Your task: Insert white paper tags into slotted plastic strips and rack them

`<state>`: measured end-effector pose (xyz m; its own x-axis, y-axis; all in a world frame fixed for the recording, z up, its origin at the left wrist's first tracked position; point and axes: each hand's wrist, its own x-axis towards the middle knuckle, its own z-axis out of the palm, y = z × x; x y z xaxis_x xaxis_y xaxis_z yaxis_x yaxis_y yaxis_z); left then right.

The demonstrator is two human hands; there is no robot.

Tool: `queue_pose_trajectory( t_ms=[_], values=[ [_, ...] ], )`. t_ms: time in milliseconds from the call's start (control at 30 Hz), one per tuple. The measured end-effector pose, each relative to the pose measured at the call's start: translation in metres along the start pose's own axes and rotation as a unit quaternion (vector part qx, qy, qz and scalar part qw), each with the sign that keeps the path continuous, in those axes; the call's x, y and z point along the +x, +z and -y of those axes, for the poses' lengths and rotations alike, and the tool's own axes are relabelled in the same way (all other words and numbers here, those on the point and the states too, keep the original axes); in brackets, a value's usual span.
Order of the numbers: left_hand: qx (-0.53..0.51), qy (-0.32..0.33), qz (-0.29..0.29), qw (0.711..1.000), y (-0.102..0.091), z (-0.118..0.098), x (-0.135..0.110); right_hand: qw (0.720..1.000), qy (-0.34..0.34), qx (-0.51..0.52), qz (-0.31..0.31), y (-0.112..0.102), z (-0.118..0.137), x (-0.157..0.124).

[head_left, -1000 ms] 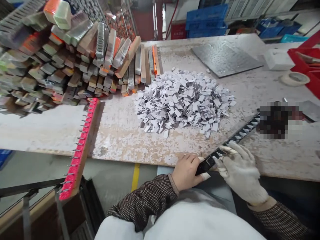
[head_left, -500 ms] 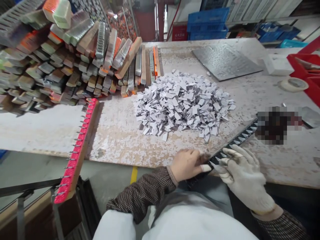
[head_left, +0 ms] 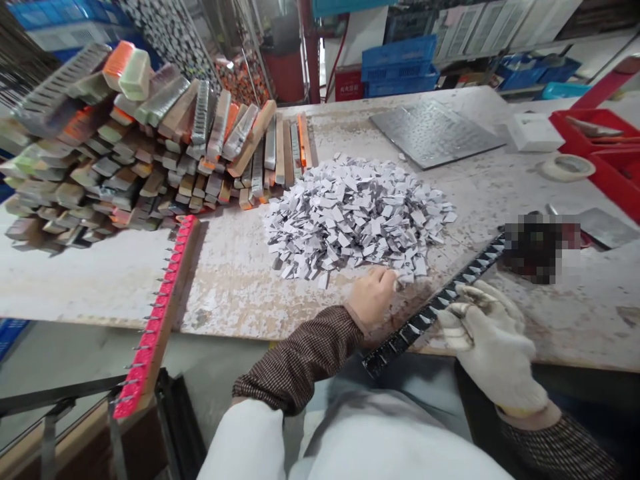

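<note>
Pile of small white chips (head_left: pixel 357 220) mid-bench (head_left: pixel 590 327), near edge touching bare left hand (head_left: pixel 373 297); fingers pinched together at chips, hold on any chip unclear. Dark toothed strip (head_left: pixel 430 313) lies diagonal, low end toward body, far end up-right; gloved right hand (head_left: pixel 490 347) curled closed around it. Left hand nearer pile.

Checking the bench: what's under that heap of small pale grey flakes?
The heap of small pale grey flakes lies on a scuffed white-painted bench top. Bare top shows around it; beneath its middle is hidden.
</note>
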<state>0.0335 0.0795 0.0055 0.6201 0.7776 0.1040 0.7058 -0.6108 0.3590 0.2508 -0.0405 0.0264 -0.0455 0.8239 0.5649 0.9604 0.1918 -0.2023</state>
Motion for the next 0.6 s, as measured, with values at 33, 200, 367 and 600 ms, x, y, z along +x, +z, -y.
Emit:
queue_pose_trajectory(
  t_ms=[33, 200, 367, 600],
  values=[
    [-0.017, 0.021, -0.037, 0.999, 0.0, -0.003, -0.011, 1.0, 0.017, 0.025, 0.0, 0.003, 0.004, 0.006],
    [-0.128, 0.179, -0.171, 0.96, -0.002, -0.019, -0.052, 0.97, 0.106, 0.219, 0.025, 0.009, 0.026, 0.029],
    [-0.276, 0.098, -0.177, 0.94, -0.019, -0.026, -0.065, 0.96, 0.104, 0.254, 0.06, -0.008, 0.036, 0.038],
    [-0.477, 0.058, 0.106, 0.87, -0.045, -0.029, -0.068, 0.941, 0.061, 0.308, 0.128, -0.04, 0.039, 0.031]
  ],
)
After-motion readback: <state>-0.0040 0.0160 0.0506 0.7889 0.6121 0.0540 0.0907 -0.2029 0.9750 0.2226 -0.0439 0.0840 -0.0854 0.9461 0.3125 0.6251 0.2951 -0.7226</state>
